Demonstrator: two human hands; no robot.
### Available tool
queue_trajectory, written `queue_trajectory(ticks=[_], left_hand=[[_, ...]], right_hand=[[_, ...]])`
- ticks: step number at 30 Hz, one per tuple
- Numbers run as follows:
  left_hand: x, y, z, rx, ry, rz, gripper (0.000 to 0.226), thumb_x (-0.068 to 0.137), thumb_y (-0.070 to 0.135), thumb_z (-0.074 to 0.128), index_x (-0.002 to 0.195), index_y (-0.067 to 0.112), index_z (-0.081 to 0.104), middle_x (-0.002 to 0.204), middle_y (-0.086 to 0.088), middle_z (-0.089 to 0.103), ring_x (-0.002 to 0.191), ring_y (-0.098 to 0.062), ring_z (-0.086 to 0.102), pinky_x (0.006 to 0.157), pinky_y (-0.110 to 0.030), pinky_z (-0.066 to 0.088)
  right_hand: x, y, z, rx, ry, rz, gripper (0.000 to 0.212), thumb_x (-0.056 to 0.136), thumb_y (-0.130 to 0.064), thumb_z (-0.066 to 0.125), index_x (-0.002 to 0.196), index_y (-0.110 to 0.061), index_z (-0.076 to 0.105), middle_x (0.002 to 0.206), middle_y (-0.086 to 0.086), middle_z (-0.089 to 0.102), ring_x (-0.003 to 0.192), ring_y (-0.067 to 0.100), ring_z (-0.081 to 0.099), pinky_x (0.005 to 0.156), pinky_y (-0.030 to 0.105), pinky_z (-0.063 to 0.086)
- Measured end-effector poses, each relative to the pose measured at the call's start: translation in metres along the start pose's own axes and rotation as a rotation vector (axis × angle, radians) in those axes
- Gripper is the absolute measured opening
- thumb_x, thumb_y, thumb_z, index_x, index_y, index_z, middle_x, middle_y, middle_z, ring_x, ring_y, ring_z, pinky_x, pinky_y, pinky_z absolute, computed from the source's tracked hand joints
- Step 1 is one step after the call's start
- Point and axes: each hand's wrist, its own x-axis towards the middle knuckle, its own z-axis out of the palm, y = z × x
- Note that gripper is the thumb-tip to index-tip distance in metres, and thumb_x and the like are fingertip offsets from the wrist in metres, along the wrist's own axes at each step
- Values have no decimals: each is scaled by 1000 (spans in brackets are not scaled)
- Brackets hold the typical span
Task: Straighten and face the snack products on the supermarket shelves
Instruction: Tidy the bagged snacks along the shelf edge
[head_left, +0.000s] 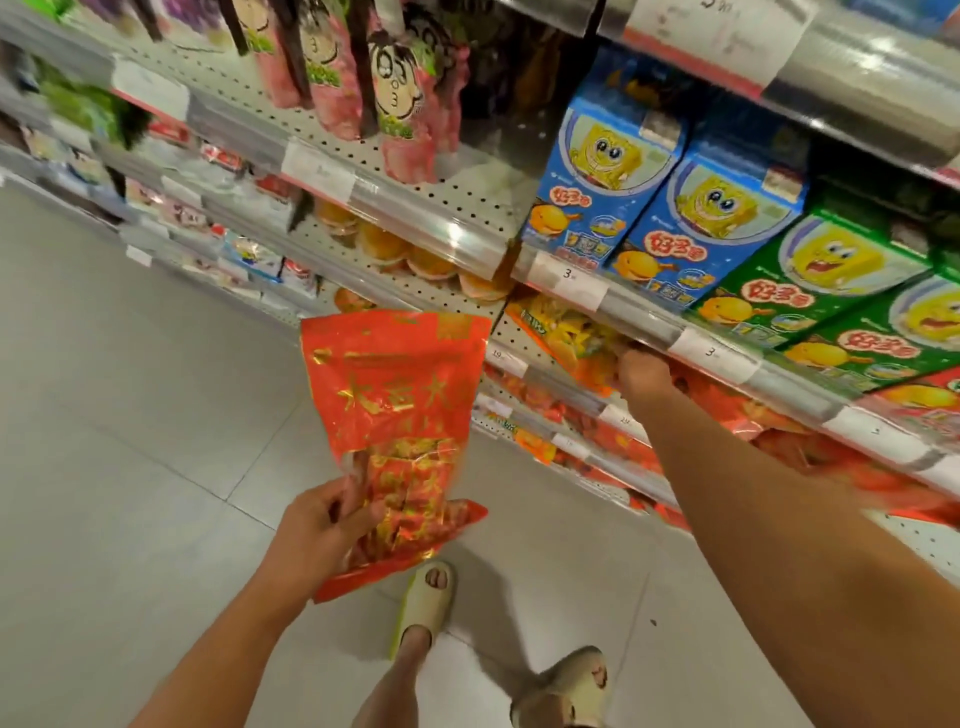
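Below the shelf of blue cartoon boxes (670, 208) and green boxes (831, 291), the right hand (644, 375) reaches among orange-yellow snack bags (571, 338); its fingers are hidden, so I cannot tell their state. Left hand (322, 525) fingers pinch a red snack bag (395, 395) of wrapped pieces, held upright over the floor (130, 415).

Head camera looks down, tilted, near the shelves (639, 322).
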Motion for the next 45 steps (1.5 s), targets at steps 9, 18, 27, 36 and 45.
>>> queue_trajectory(ticks=[9,18,27,36,45], left_hand=[[7,28,54,-20,-155,-38,46,81,40,80,58,22,45,81,-18,69,83,-33,72,75,-54,58],[-11,57,120,128,-428,29,53,74,47,84,78,1,59,89,-10,75,85,-23,74,79,-50,59],[-38,95,265,227,-821,277,29,77,37,82,83,18,61,75,16,59,72,-3,50,69,-40,47],[-60,162,374,889,-495,871,59,95,32,63,150,24,41,168,-1,23,152,-23,28,122,-35,25],[-44,197,444,1331,-187,1012,97,92,38,57,162,19,-8,166,-6,-29,154,-30,-22,126,-56,3]], right_hand=[[-131,75,-33,-42,-343,-33,19,103,-19,58,120,-14,65,121,12,70,88,24,72,85,45,56],[-195,121,-97,-41,-352,0,58,84,-54,77,134,-32,57,124,-13,67,114,5,66,85,18,54],[-219,194,-205,340,46,36,77,65,-43,94,132,-24,61,120,1,74,110,24,72,85,38,60],[-223,275,-336,371,363,88,58,73,-33,91,122,-23,62,111,-2,76,98,16,74,82,41,61],[-143,310,-458,183,399,79,35,76,-25,90,99,-22,63,88,-2,71,77,20,68,68,36,55]])
